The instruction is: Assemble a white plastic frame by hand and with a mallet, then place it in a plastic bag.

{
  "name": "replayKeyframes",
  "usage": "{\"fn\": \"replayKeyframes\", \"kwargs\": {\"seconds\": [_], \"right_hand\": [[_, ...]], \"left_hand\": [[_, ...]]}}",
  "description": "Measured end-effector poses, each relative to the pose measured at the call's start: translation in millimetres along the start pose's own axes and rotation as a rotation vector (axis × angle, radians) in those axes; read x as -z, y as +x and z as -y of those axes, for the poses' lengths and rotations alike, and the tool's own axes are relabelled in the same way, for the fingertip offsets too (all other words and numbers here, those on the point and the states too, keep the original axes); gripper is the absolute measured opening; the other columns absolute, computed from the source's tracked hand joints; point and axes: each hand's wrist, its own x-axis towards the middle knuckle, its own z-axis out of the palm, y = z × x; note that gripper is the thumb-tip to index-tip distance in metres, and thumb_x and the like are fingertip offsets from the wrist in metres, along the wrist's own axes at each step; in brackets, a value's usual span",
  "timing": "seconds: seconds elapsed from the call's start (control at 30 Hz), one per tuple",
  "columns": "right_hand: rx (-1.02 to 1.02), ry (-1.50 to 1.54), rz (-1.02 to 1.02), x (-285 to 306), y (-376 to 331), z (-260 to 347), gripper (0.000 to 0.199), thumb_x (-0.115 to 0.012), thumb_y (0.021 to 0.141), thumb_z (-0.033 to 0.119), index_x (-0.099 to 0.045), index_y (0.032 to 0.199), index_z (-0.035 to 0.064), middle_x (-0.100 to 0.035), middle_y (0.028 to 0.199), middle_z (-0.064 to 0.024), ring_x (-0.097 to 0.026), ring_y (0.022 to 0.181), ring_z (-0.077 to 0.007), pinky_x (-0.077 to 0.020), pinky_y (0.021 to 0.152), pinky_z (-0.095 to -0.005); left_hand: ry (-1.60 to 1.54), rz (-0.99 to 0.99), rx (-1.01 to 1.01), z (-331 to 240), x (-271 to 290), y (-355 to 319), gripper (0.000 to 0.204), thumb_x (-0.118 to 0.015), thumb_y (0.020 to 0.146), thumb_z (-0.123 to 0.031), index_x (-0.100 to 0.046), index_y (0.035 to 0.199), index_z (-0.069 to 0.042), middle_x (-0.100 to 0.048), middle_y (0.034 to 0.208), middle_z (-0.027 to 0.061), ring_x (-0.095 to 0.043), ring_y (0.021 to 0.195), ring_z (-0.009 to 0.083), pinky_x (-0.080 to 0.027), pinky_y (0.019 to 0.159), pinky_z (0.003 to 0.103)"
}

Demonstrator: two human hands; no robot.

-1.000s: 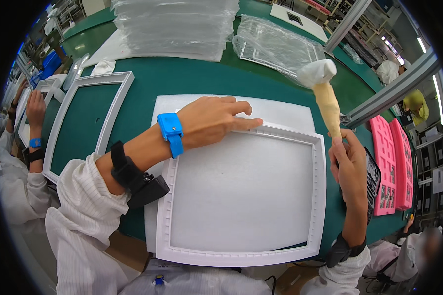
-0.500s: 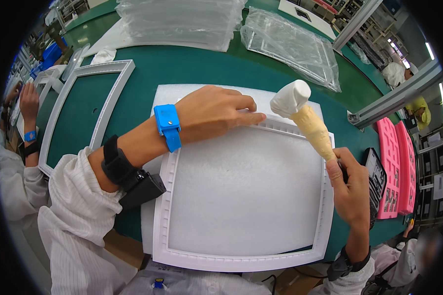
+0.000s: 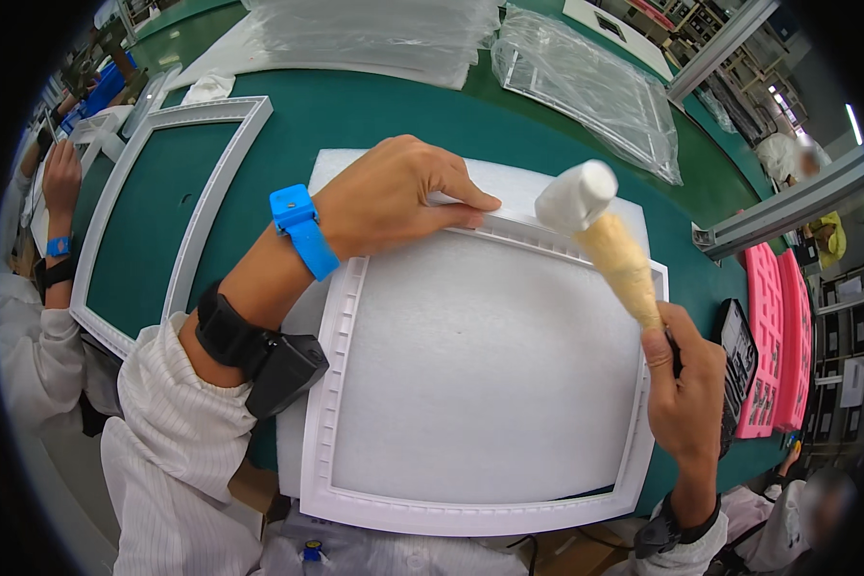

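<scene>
A white rectangular frame (image 3: 321, 432) lies on a white foam sheet (image 3: 451, 384) in front of me. My left hand (image 3: 398, 192) is at the frame's far edge, left of its middle, thumb and fingers pinching the rim. In my right hand (image 3: 686, 389) is a mallet (image 3: 610, 245), gripped by the lower handle. Its white head is tilted up above the frame's far right part, and cream-coloured wrapping covers the handle. The head looks raised off the frame. A blue band sits on my left wrist, with a black strapped device farther up the forearm.
A second white frame (image 3: 194, 230) lies to the left on the green table (image 3: 374, 106). Bagged white parts (image 3: 586, 86) and a plastic-wrapped stack (image 3: 365, 38) are at the back. Pink foam trays (image 3: 763, 336) stand right, by a metal post (image 3: 787, 206). A co-worker's hand (image 3: 61, 178) shows far left.
My left hand has gone from resting over the far edge to pinching it, bending more at the wrist. The mallet has shifted slightly right and remains raised. The whole view has shifted a little.
</scene>
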Motion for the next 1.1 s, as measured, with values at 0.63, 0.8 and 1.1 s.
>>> {"fn": "replayKeyframes", "kwargs": {"seconds": [0.63, 0.8, 1.1], "right_hand": [[0.059, -0.091, 0.031, -4.1, -4.3, -2.5, 0.016, -0.06, 0.097, 0.01, -0.062, 0.106, -0.0031, -0.054, 0.063, -0.0173, -0.052, 0.049, -0.0344, -0.0377, 0.049, -0.0386], [-0.059, -0.017, -0.137, 7.8, -8.2, 6.9, 0.016, -0.059, 0.097, 0.009, -0.063, 0.108, -0.0024, -0.054, 0.062, -0.0174, -0.052, 0.05, -0.0349, -0.0382, 0.049, -0.0388], [0.035, -0.106, 0.012, -3.1, -3.1, -4.6, 0.018, -0.06, 0.098, 0.012, -0.062, 0.11, -0.0013, -0.055, 0.062, -0.0182, -0.053, 0.051, -0.036, -0.0375, 0.05, -0.0414]], "left_hand": [[0.04, -0.019, 0.008, 1.8, -5.3, -1.6, 0.019, -0.079, 0.083, -0.011, -0.08, 0.102, -0.012, -0.075, 0.086, 0.0079, -0.067, 0.075, 0.0218, -0.055, 0.072, 0.03], [-0.015, -0.033, 0.022, -1.5, -3.8, -1.5, 0.019, -0.078, 0.084, -0.011, -0.081, 0.102, -0.011, -0.075, 0.087, 0.0065, -0.066, 0.075, 0.0206, -0.055, 0.072, 0.03], [-0.021, -0.024, 0.034, 3.5, -5.7, -3.0, 0.021, -0.08, 0.083, -0.012, -0.08, 0.103, -0.01, -0.076, 0.088, 0.0096, -0.068, 0.077, 0.0211, -0.054, 0.073, 0.029]]}}
